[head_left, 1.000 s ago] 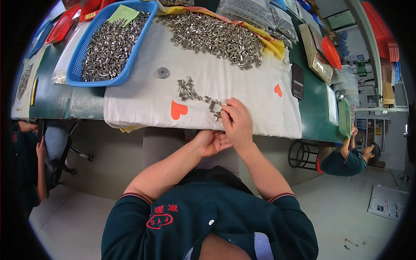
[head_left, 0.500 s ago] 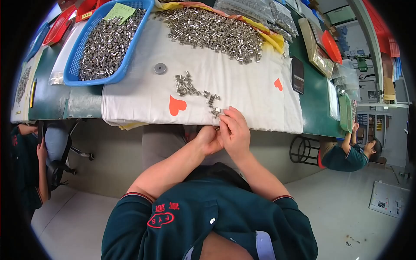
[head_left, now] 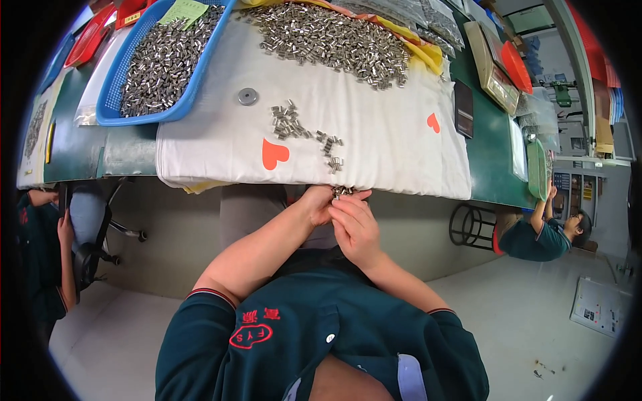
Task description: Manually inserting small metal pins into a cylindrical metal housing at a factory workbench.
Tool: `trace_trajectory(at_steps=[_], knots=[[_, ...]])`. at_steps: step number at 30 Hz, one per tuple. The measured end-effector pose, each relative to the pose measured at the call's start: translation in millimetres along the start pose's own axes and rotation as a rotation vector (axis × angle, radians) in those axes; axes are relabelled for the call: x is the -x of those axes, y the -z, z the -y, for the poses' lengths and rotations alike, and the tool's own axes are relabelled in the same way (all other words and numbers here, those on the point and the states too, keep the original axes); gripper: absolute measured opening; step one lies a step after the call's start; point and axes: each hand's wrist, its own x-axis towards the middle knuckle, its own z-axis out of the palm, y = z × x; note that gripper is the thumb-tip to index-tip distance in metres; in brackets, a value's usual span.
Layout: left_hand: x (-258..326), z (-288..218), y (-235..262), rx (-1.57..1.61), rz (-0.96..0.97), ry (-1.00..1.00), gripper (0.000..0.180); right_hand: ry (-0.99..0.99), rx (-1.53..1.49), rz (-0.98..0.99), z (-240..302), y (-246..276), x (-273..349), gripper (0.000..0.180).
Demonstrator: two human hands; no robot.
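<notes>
Just off the cloth's front edge, my left hand [head_left: 319,203] is cupped around several small metal cylinders [head_left: 343,191]. My right hand [head_left: 358,230] meets it from the right, its bent fingers closed at those pieces; its fingertips are partly hidden. A short trail of loose metal cylinders [head_left: 335,164] lies on the white cloth [head_left: 391,147] just beyond my hands. It leads up to a small cluster [head_left: 287,121] of the same pieces. Left of that cluster sits a round grey metal disc [head_left: 247,97] with a hole in its centre.
A large heap of metal cylinders [head_left: 334,41] covers the cloth's far side. A blue basket [head_left: 105,112] full of them stands at the left. A dark phone [head_left: 463,110] and a scale [head_left: 496,80] are at the right. Other people [head_left: 535,237] sit at both sides.
My right hand has drawn back from the trail of cylinders toward my left hand. My left hand has turned more open, so the metal cylinders in it now show.
</notes>
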Motion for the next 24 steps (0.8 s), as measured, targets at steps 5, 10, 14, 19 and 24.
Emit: trace_trajectory(at_steps=[5,10,14,19,24], knots=[[2.1,-3.4,2.6,-0.070,-0.107,-0.033,0.032,0.009,-0.035,-0.077,-11.9,13.5,-49.2,0.020],[12.9,-8.6,0.4,-0.153,-0.077,-0.023,0.033,0.010,0.041,-0.021,-25.0,-7.7,-89.3,0.017],[12.8,-8.8,3.5,-0.154,-0.086,-0.014,0.035,0.033,0.040,0.016,-29.0,-14.3,-90.9,0.015],[17.4,-10.6,-0.4,-0.121,-0.085,-0.021,0.036,0.012,0.032,-0.002,-24.8,-18.5,-89.7,0.013],[17.2,-10.8,3.8,-0.030,-0.068,0.006,0.036,0.004,0.082,-0.051,-18.2,-23.4,-87.1,0.012]])
